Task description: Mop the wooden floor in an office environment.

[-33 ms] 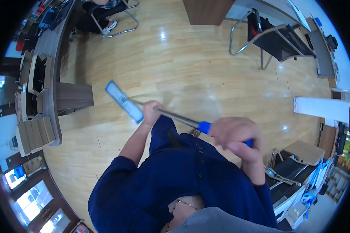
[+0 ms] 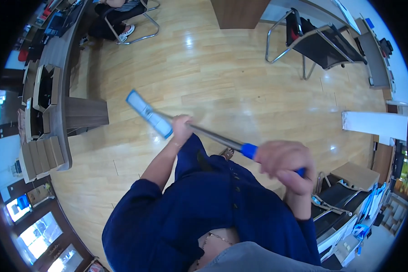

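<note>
A flat mop [image 2: 209, 133] with a metal pole slants across in front of my body. Closed round the pole's middle is my left hand [image 2: 182, 128]. At the upper end, my right hand [image 2: 286, 164] wraps the blue handle grip, bits of which show on both sides of the fist. The mop's blue-edged rectangular head [image 2: 148, 114] lies on the wood-look floor [image 2: 222, 81], ahead of me to the left. Below the pole, part of my sandalled foot [image 2: 227, 153] shows.
Along the left runs a long desk [image 2: 63, 81] with open boxes [image 2: 44, 88] and a side panel [image 2: 87, 111]. A person sits on a chair [image 2: 143, 29] at the far left. Another chair [image 2: 324, 45] stands far right; a cardboard box [image 2: 356, 176] and black chair seat are near right.
Both hands have shifted slightly to the right with the mop, and its head has slid a little right and away from me. More of my foot shows.
</note>
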Demonstrator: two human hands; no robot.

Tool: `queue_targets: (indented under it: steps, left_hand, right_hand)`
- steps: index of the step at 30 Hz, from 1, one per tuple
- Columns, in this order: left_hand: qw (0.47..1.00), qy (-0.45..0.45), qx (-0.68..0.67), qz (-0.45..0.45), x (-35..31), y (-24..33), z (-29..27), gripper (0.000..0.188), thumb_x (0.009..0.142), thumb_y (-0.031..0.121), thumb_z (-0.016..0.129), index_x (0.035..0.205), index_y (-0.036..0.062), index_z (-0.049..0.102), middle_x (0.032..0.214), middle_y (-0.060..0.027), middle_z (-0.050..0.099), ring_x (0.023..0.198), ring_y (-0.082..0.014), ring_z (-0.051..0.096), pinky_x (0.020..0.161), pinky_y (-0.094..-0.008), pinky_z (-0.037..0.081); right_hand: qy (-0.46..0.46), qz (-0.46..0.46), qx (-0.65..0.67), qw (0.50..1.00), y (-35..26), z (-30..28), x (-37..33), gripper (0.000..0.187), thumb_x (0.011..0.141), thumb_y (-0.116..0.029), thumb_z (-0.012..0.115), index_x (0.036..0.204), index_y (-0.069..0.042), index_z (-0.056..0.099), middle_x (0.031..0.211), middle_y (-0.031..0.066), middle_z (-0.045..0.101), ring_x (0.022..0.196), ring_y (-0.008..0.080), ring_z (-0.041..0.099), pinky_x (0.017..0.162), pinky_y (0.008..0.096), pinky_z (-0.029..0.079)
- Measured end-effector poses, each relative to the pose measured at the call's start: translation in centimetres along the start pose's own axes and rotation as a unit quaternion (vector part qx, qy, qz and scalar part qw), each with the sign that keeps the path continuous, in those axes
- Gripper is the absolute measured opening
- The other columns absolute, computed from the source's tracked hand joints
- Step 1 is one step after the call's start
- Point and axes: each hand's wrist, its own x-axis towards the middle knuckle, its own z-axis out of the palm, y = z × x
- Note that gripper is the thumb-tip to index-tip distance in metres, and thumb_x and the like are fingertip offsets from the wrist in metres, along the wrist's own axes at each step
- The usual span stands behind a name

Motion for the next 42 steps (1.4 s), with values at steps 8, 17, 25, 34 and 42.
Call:
queue_targets:
  steps: [8, 17, 25, 34, 42]
  left_hand:
    - [0.955, -0.182, -0.112, 0.206, 0.5, 22.7, 18.1, 0.009, 0.054, 0.013, 0.064, 0.053, 0.0119, 0.056, 0.060, -0.0123, 0.055, 0.063, -0.0340, 0.056, 0.057, -0.0453, 0.042]
    - [0.830, -0.425, -0.159, 0.324, -6.9, 37.6, 24.4, 0.008, 0.057, 0.021, 0.062, 0.057, 0.0129, 0.062, 0.059, -0.0120, 0.060, 0.060, -0.0338, 0.060, 0.054, -0.0449, 0.047]
    - [0.892, -0.383, -0.066, 0.230, -1.0, 29.5, 20.6, 0.010, 0.056, 0.020, 0.063, 0.057, 0.0101, 0.064, 0.061, -0.0154, 0.061, 0.063, -0.0342, 0.061, 0.058, -0.0434, 0.049]
    - [0.971, -0.193, 0.064, 0.129, 13.7, 4.9, 7.6, 0.011, 0.058, 0.022, 0.065, 0.057, 0.0117, 0.061, 0.063, -0.0134, 0.060, 0.067, -0.0349, 0.061, 0.062, -0.0447, 0.049]
    - [0.990, -0.038, 0.129, 0.039, 20.2, -20.2, -10.2, 0.015, 0.062, 0.018, 0.067, 0.057, 0.0114, 0.054, 0.065, -0.0109, 0.058, 0.070, -0.0323, 0.058, 0.063, -0.0434, 0.047]
  right_hand:
    - [0.150, -0.076, -0.220, 0.961, -13.5, -6.9, -20.4, 0.027, 0.074, -0.020, 0.055, 0.052, -0.008, 0.045, 0.052, 0.0072, 0.055, 0.052, 0.0214, 0.056, 0.056, 0.0375, 0.048]
    - [0.081, -0.135, -0.379, 0.912, -18.1, -9.4, -31.1, 0.017, 0.090, -0.018, 0.049, 0.087, -0.001, 0.050, 0.048, 0.0049, 0.046, 0.046, 0.0152, 0.050, 0.047, 0.0328, 0.048]
    - [0.064, 0.030, -0.326, 0.943, -14.8, -17.4, -42.4, 0.025, 0.086, -0.024, 0.056, 0.066, -0.009, 0.056, 0.069, 0.0073, 0.063, 0.075, 0.0241, 0.062, 0.071, 0.0365, 0.052]
    - [0.125, -0.203, -0.145, 0.960, 1.9, -0.9, -4.2, 0.035, 0.079, -0.032, 0.056, 0.056, -0.009, 0.042, 0.055, 0.0063, 0.050, 0.058, 0.0206, 0.053, 0.063, 0.0389, 0.047]
    - [-0.072, -0.132, -0.048, 0.987, 14.4, 12.3, 17.4, 0.026, 0.077, -0.024, 0.057, 0.061, -0.006, 0.049, 0.063, 0.0103, 0.055, 0.066, 0.0257, 0.056, 0.081, 0.0507, 0.045]
